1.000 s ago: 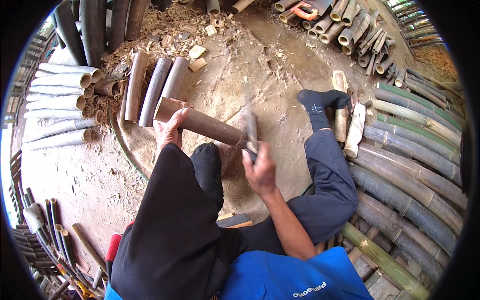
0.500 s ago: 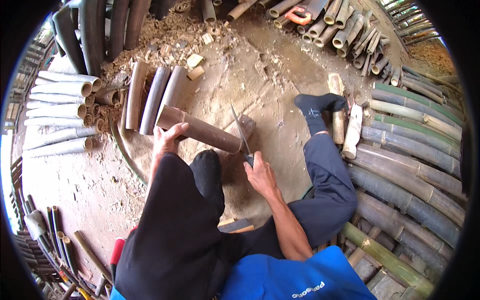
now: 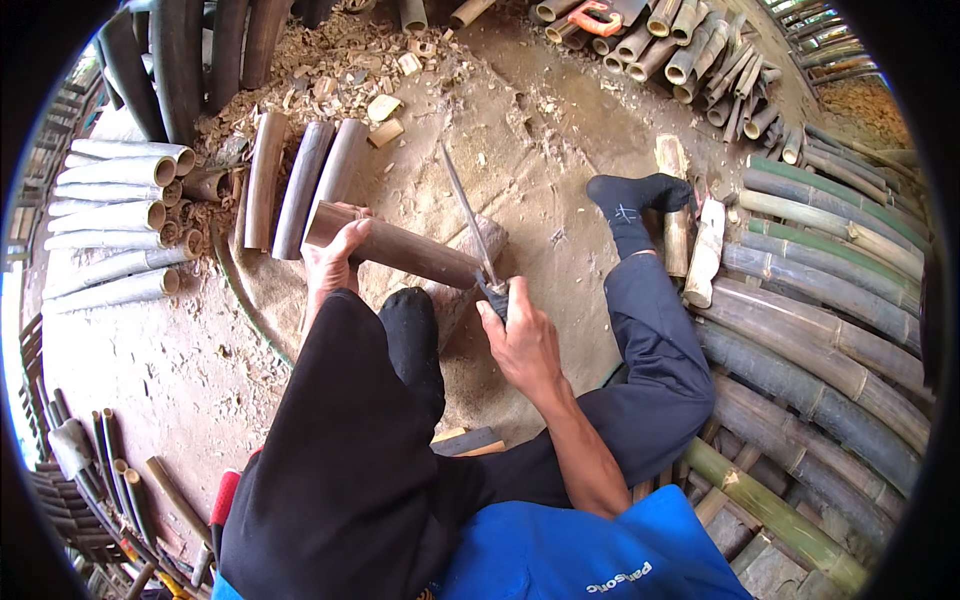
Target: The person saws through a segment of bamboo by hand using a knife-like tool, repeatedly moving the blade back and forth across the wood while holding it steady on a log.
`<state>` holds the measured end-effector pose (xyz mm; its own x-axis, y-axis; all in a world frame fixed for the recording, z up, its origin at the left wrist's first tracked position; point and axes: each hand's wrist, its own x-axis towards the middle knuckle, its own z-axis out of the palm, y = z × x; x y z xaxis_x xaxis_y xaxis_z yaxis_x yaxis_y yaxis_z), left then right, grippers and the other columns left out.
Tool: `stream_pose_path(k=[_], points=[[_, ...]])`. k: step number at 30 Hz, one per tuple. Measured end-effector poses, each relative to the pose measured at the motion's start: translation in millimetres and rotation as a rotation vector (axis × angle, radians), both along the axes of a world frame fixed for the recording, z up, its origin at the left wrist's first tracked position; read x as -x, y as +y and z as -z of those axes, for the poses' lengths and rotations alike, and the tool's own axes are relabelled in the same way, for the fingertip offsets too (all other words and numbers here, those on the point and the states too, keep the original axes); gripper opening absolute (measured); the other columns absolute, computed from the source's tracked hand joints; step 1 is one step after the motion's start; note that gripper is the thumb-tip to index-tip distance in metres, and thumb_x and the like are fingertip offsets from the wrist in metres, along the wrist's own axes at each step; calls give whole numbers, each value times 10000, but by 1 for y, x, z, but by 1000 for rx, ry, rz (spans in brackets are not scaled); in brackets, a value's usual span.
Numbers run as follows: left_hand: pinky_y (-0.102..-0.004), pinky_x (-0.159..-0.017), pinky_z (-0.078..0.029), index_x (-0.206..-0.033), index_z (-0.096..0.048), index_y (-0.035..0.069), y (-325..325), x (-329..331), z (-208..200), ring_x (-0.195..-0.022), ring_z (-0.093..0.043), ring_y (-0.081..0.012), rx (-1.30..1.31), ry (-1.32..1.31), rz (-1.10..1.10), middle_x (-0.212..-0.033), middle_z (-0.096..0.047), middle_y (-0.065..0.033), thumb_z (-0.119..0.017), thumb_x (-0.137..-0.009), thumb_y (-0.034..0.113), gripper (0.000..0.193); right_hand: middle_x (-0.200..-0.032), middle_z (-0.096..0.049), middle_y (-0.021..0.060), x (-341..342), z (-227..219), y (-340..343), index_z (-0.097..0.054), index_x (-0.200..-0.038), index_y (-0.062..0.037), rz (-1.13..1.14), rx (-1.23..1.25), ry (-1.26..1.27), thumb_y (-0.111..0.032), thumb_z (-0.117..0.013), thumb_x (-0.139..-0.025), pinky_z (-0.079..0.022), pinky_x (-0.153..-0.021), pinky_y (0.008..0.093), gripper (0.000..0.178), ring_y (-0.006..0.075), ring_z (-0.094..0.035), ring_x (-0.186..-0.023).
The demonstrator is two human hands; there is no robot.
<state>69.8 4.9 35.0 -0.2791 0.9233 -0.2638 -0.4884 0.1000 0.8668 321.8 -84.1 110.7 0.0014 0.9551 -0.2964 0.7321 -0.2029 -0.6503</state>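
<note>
My left hand point(image 3: 336, 250) is closed around the upper left part of a brown bamboo tube point(image 3: 405, 250), which slants down to the right. In my right hand point(image 3: 522, 340) is the dark handle of a long-bladed knife point(image 3: 465, 210). Its blade points up and to the left, crossing close by the tube's right end; whether it touches there I cannot tell. Under that end lies a wooden block point(image 3: 482, 243) on brown sacking. Three cut bamboo tubes point(image 3: 303, 190) lie side by side just beyond my left hand.
Pale bamboo tubes point(image 3: 112, 217) are stacked at the left. Wood chips point(image 3: 330, 85) litter the ground at the far side. Long bamboo poles point(image 3: 820, 330) line the right. An orange-handled saw point(image 3: 596, 18) rests on bamboo pieces at the back. A dark block point(image 3: 468, 441) lies between my legs.
The knife blade has swung further left and now slants more. The tube's right end has risen slightly, and my right hand has turned a little.
</note>
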Motion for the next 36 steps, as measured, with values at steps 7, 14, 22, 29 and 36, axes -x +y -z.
stream_pose_path(k=[7, 14, 22, 29, 36], points=[[-415, -899, -544, -1125, -616, 44, 10, -20, -3, -966, -683, -249, -31, 58, 40, -1019, -709, -121, -862, -693, 114, 501, -814, -676, 301, -20, 52, -15, -473, -1090, -20, 53, -64, -51, -293, -629, -994, -503, -697, 587, 329, 536, -657, -812], [-421, -903, -548, -1143, -600, 44, 8, -4, 5, -986, -678, -254, -81, 80, 70, -1038, -699, -122, -852, -712, 121, 505, -826, -680, 299, -1, -30, -2, -432, -1103, -20, 48, -157, 162, -281, -611, -1006, -513, -711, 592, 331, 526, -671, -842], [-429, -909, -552, -1165, -583, 44, 16, -1, 0, -1010, -671, -260, -221, 53, 180, -1061, -687, -122, -842, -734, 130, 510, -900, -679, 315, -22, 51, 6, -495, -1095, 1, 42, 94, -51, -365, -626, -992, -504, -761, 572, 402, 540, -654, -866], [-418, -935, -538, -1243, -576, 58, -3, 9, -1, -1046, -647, -250, -28, 143, 222, -1113, -647, -94, -854, -707, 146, 610, -883, -702, 264, -11, 26, -24, -478, -1085, -15, 55, -222, 137, -302, -629, -997, -527, -698, 562, 336, 485, -688, -851], [-445, -755, -587, -1209, -605, 53, -4, -3, 8, -880, -677, -224, 103, 127, -184, -1042, -663, -65, -870, -753, 190, 545, -826, -678, 255, -3, 0, -4, -475, -1073, -20, 60, -29, 128, -281, -636, -995, -513, -680, 552, 317, 503, -674, -834]])
